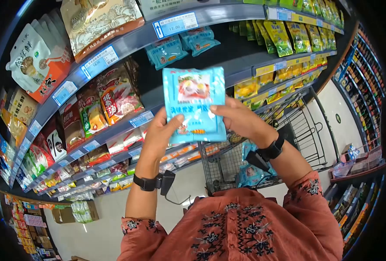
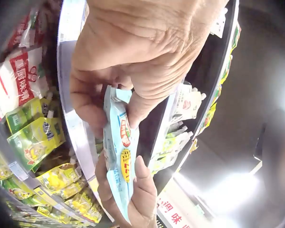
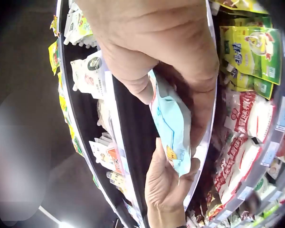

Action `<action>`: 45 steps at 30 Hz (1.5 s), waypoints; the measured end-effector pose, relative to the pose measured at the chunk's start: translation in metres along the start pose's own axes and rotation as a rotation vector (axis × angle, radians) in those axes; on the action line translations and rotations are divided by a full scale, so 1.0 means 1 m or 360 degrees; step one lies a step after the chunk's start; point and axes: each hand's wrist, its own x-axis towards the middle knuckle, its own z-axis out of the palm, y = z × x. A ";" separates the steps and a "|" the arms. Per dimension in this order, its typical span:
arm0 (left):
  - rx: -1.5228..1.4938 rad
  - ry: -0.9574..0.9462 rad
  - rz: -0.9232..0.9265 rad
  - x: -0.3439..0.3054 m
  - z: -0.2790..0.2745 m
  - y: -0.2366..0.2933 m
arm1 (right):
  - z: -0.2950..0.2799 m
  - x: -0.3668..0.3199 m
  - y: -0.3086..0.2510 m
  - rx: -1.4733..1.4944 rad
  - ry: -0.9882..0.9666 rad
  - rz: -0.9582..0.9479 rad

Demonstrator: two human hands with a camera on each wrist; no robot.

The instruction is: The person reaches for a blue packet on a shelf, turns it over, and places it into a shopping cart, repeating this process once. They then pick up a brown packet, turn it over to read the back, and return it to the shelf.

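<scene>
A light-blue seasoning packet (image 1: pixel 196 93) with a food picture on its front is held upright in front of the shelves in the head view. My left hand (image 1: pixel 160 133) pinches its left edge, thumb over the front and fingers behind. On the opposite edge my right hand (image 1: pixel 246 122) grips it the same way. Both wrist views show the packet edge-on, a blue pouch (image 2: pixel 120 152) between the two hands. Similar blue packets (image 1: pixel 166 50) lie on the dark shelf just behind it.
A wire shopping cart (image 1: pixel 295 137) stands below to the right, with more blue packets (image 1: pixel 250 174) inside. Brown and red food bags (image 1: pixel 116 93) fill the shelf at left. Yellow-green pouches (image 1: pixel 278 37) hang at upper right. Price tags (image 1: pixel 175 25) line the shelf edges.
</scene>
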 end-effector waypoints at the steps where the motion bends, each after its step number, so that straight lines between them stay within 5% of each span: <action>1: 0.0001 0.0049 0.0013 0.008 -0.004 0.002 | -0.003 0.008 -0.004 -0.0049 -0.0025 -0.0049; 6: 0.0010 0.0152 0.0202 0.060 -0.019 0.013 | -0.022 0.053 -0.027 -0.0704 0.0070 -0.0077; 12: 0.0219 0.0210 0.0260 0.127 -0.042 0.022 | -0.049 0.129 -0.047 -0.0890 0.0111 -0.0338; 17: 0.0639 0.0345 -0.0037 0.170 -0.068 0.025 | -0.051 0.164 -0.060 -0.1157 0.0210 -0.0426; 26: 0.1475 0.0448 0.0604 0.256 -0.139 -0.014 | -0.077 0.245 -0.061 -0.1933 0.0361 -0.0422; 29: 0.1266 0.0484 -0.0001 0.213 -0.085 0.038 | -0.082 0.257 -0.063 -0.2158 0.0401 -0.0404; 36: 0.0965 0.0539 -0.0102 0.245 -0.089 0.018 | -0.103 0.285 -0.053 -0.2493 0.0485 -0.0616; 39: 0.1013 0.0595 -0.0143 0.252 -0.104 0.009 | -0.090 0.283 -0.048 -0.2525 0.0509 -0.0689; 42: 0.1331 0.0446 -0.0152 0.282 -0.125 -0.011 | -0.071 0.259 -0.063 -0.1611 0.0538 -0.0119; 45: 0.0887 0.0482 -0.0277 0.260 -0.103 0.010 | -0.078 0.262 -0.043 -0.0897 0.0451 -0.0331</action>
